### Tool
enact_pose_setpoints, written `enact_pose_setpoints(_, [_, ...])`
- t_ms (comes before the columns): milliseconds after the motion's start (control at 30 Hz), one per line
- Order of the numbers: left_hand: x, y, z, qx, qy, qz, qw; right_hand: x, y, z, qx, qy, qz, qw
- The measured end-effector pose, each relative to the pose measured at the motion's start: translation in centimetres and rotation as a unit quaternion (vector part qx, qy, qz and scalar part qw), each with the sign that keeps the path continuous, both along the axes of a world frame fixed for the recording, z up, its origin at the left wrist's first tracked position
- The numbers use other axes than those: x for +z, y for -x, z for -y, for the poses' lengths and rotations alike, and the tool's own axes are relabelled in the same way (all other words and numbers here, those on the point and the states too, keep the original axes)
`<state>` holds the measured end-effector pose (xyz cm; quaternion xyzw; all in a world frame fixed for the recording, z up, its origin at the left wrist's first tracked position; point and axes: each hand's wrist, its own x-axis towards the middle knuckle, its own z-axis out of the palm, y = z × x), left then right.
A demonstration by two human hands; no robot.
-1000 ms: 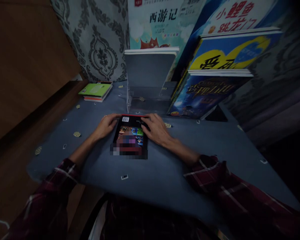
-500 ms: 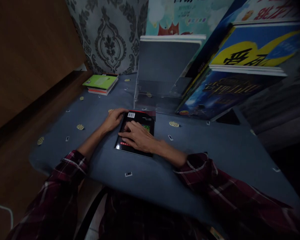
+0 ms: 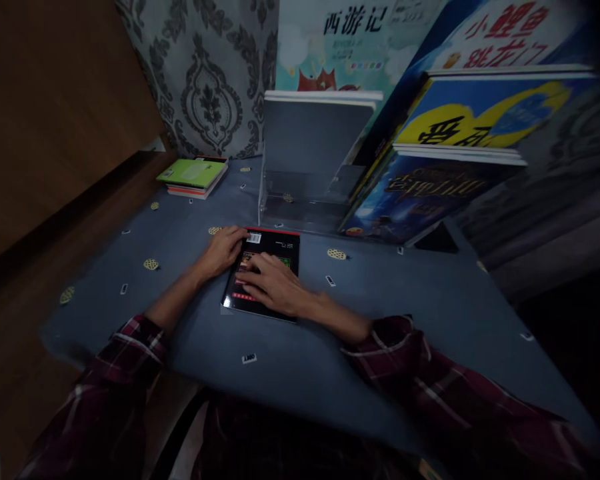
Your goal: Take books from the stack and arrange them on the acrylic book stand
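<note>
Black paperback (image 3: 286, 248), at the centre of the frame: closed, flat on the blue-grey tablecloth (image 3: 395, 300), barcode (image 3: 253, 237) at the upper left of the upturned cover, red strip along the far edge. Left hand (image 3: 221, 251): at the upper left corner of the paperback, fingertips touching beside the barcode; pinch or plain contact impossible to tell. Right hand (image 3: 276, 287): palm down across the pictured lower part of the cover, fingers loosely spread, no grasp. Step in hand, by judgement: steadying and smoothing or feeling over the closed cover. Next move, if a lift or a turn of the cover: likely to call for a thumb under a free edge and less weight from the right palm. Upper left of the frame: small stack of books (image 3: 195, 176), lime-green on top. Upper centre: clear acrylic stand (image 3: 305, 217) with a grey-faced book (image 3: 315, 137). Upper right: dark-blue book (image 3: 415, 190) with gold lettering, in front of a blue-and-yellow book (image 3: 480, 113).
</note>
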<state>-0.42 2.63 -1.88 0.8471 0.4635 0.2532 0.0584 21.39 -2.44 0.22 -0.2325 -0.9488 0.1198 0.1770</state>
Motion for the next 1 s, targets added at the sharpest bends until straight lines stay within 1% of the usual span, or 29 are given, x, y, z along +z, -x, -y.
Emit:
enact_pose_setpoints(100, [0.1, -0.1, 0.2, 0.000, -0.001, -0.009, 1.000, -0.2, -1.2, -2.1, -0.109, -0.031, 0.033, 0.993])
enact_pose_setpoints(233, [0.0, -0.1, 0.3, 0.009, -0.010, -0.017, 1.000, -1.1, -3.0, -4.2, -0.241, -0.068, 0.034, 0.968])
enact_pose_setpoints(300, [-0.2, -0.2, 0.3, 0.014, -0.019, -0.016, 1.000, -1.5, -3.7, -4.5, -0.289, -0.077, 0.027, 0.954])
enact_pose_setpoints(367, [-0.5, -0.2, 0.2, 0.015, -0.022, -0.013, 1.000, -1.7, -4.2, -4.6, -0.317, -0.072, 0.028, 0.945])
enact_pose_setpoints(467, [-0.5, -0.1, 0.1, 0.013, -0.014, -0.012, 1.000, -1.7, -4.7, -4.5, -0.333, -0.041, 0.031, 0.941])
enact_pose_setpoints(567, [0.3, -0.2, 0.1, 0.012, -0.011, -0.033, 0.999, -1.6, -5.3, -4.9, -0.331, -0.010, 0.016, 0.943])
enact_pose_setpoints(700, [1.7, -1.0, 0.1, 0.028, -0.008, -0.109, 0.994, -2.0, -6.4, -5.9, -0.297, 0.024, -0.033, 0.954])
enact_pose_setpoints(833, [2.7, -2.4, -0.1, 0.060, -0.015, -0.180, 0.982, -2.5, -7.1, -6.5, -0.284, 0.060, -0.081, 0.954])
enact_pose_setpoints(1000, [3.0, -4.1, -0.4, 0.018, 0.002, -0.183, 0.983, -2.6, -7.1, -6.6, -0.281, 0.074, -0.108, 0.951])
